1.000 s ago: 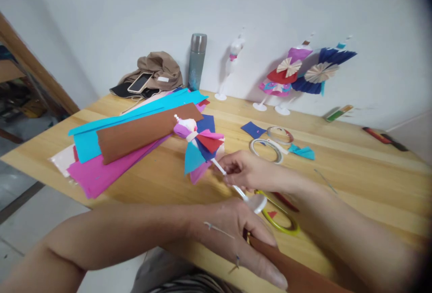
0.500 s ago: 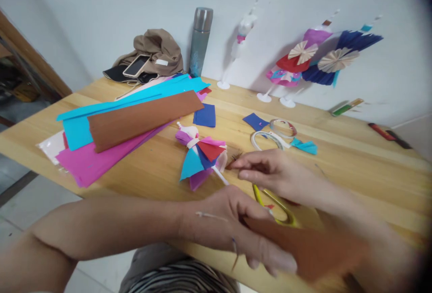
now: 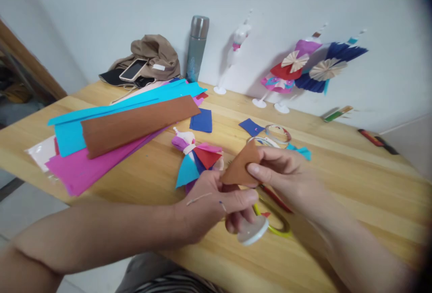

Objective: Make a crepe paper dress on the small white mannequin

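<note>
My right hand (image 3: 286, 171) pinches a folded piece of brown paper (image 3: 243, 164) between thumb and fingers. My left hand (image 3: 226, 200) is closed with the paper's lower corner at the base of its thumb. Beneath both hands lies a small dress-form figure (image 3: 198, 158) wrapped in purple, red, blue and turquoise paper with a pale band at the waist. Its round white base (image 3: 253, 232) shows below my left fingers, and the rod between is hidden. Yellow-handled scissors (image 3: 280, 225) lie partly under my right hand.
Brown (image 3: 141, 126), turquoise (image 3: 70, 131) and magenta paper sheets (image 3: 81, 173) are stacked at left. Behind stand a cap (image 3: 151, 54), a phone (image 3: 134, 69), a flask (image 3: 197, 50) and several dress forms (image 3: 297, 65). Tape rolls (image 3: 278, 133) and blue paper pieces (image 3: 201, 120) lie mid-table; a cutter (image 3: 376, 140) is far right.
The brown paper has come up and left from the lower right. My right hand now grips it above the figure, where it reached to the table before. My left hand has drawn back leftward.
</note>
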Motion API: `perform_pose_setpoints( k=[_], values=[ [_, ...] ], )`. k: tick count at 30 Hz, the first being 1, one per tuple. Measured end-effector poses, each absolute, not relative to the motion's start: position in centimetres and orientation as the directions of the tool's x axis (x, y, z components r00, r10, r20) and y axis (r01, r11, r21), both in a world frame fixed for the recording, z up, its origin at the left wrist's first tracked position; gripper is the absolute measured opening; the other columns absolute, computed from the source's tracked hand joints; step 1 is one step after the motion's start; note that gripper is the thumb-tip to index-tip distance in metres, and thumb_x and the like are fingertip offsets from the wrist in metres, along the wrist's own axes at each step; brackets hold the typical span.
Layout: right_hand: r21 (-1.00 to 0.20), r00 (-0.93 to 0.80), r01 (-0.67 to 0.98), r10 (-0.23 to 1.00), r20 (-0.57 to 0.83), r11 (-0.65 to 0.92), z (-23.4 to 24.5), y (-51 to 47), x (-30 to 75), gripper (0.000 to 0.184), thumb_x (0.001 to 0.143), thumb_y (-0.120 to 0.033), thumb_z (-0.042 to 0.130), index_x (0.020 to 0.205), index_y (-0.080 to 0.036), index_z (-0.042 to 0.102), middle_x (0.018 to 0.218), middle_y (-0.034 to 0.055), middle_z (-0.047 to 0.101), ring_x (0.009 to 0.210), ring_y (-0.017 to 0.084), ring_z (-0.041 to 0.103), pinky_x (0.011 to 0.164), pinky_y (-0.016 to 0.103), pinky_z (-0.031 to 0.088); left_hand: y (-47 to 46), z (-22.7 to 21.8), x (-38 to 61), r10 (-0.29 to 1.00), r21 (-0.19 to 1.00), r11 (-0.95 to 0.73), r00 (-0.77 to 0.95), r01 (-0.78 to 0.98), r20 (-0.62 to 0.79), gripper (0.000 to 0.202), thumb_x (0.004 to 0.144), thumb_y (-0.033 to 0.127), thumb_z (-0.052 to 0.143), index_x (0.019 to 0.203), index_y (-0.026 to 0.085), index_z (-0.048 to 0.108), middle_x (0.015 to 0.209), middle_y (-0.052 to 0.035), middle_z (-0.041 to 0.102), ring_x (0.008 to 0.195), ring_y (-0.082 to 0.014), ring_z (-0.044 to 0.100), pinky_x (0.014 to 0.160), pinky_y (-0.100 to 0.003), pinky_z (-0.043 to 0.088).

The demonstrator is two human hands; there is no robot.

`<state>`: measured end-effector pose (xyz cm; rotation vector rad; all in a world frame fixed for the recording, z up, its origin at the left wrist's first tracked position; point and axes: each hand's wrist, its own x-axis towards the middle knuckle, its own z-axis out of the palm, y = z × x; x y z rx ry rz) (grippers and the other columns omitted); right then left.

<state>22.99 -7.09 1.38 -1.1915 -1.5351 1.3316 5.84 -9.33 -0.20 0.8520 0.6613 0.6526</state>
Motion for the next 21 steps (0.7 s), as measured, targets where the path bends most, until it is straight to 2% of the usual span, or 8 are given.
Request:
perform_pose_setpoints(
  k=[2,6,9,12,14,16,18,21],
  values=[
    [-0.996,-0.223,0.094,0.974,-0.029,-0.008,1.6,-7.0,23.5,0.021,0.071,-0.042,0.084,0.075,-0.025,0.073,0.071,0.0011,0.070,0.063,0.018,0.066,0.062,0.030,0.055,-9.5,0.4,5.5,0.651,0.845,0.516,0.706,-0.142,-0.278,0.038,0.070,0.053,0.072,0.074,0.016,0.062,0.062,-0.0026,0.062,0.044,-0.0094,0.050,0.044,-0.022,0.037],
    [-0.996,-0.194,0.091,0.980,-0.031,-0.013,2.3,-6.5,25.6,0.017,0.072,-0.041,0.084,0.075,-0.028,0.074,0.068,0.0023,0.069,0.060,0.018,0.064,0.057,0.029,0.052,-9.9,1.4,4.6,0.555,0.890,0.455,0.788,-0.019,-0.267,0.044,0.078,0.059,0.059,0.065,0.016,0.060,0.057,-0.0031,0.058,0.044,-0.0094,0.048,0.044,-0.022,0.036],
    [-0.987,-0.216,0.159,0.976,-0.014,0.021,3.0,-6.2,26.8,0.019,0.074,-0.045,0.082,0.075,-0.027,0.075,0.060,0.0030,0.065,0.050,0.016,0.057,0.047,0.028,0.044,-9.6,2.2,3.8,0.664,0.935,0.329,0.737,-0.132,-0.130,0.041,0.083,0.053,0.057,0.066,0.016,0.066,0.055,-0.0026,0.058,0.047,-0.0101,0.050,0.046,-0.022,0.037],
    [-0.958,-0.299,0.287,0.951,-0.081,0.009,3.4,-6.2,26.6,0.030,0.071,-0.050,0.082,0.066,-0.023,0.071,0.054,0.0013,0.059,0.043,0.012,0.049,0.041,0.026,0.036,-7.6,3.4,2.6,0.881,0.975,0.018,0.464,-0.223,0.090,0.037,0.084,0.046,0.059,0.066,0.016,0.069,0.049,-0.0011,0.056,0.042,-0.0087,0.044,0.043,-0.021,0.033],
    [-0.920,-0.393,0.392,0.900,-0.189,-0.022,3.1,-6.2,25.8,0.039,0.070,-0.051,0.082,0.059,-0.020,0.062,0.051,-0.0011,0.052,0.043,0.011,0.045,0.041,0.025,0.032,-5.3,4.0,1.5,0.957,0.976,-0.209,0.191,-0.064,0.217,0.034,0.087,0.038,0.057,0.063,0.015,0.066,0.049,-0.0007,0.056,0.042,-0.0081,0.043,0.044,-0.022,0.030],
    [-0.878,-0.459,0.479,0.851,-0.256,-0.006,2.2,-5.9,24.9,0.043,0.071,-0.052,0.078,0.056,-0.019,0.054,0.050,-0.0039,0.045,0.044,0.009,0.041,0.042,0.024,0.029,-2.7,4.1,0.2,0.933,0.916,-0.354,0.133,0.189,0.333,0.029,0.083,0.030,0.060,0.058,0.015,0.061,0.055,-0.0013,0.060,0.046,-0.0088,0.046,0.048,-0.023,0.033],
    [-0.832,-0.478,0.552,0.837,-0.267,0.050,1.1,-5.3,24.4,0.041,0.075,-0.051,0.070,0.058,-0.019,0.051,0.052,-0.0048,0.042,0.047,0.009,0.038,0.045,0.024,0.028,-0.5,3.8,-1.2,0.922,0.812,-0.376,0.095,0.448,0.374,0.026,0.081,0.025,0.057,0.056,0.016,0.058,0.055,-0.0012,0.059,0.051,-0.0113,0.048,0.053,-0.026,0.035],
    [-0.692,-0.455,0.708,0.840,-0.296,0.139,-0.2,-4.5,24.5,0.025,0.079,-0.038,0.063,0.064,-0.019,0.057,0.058,-0.0023,0.051,0.054,0.011,0.045,0.052,0.025,0.034,1.5,2.6,-2.9,0.952,0.524,-0.259,0.122,0.811,0.281,0.028,0.083,0.027,0.052,0.059,0.016,0.062,0.064,-0.0054,0.063,0.063,-0.0171,0.053,0.061,-0.031,0.036]
  ],
)
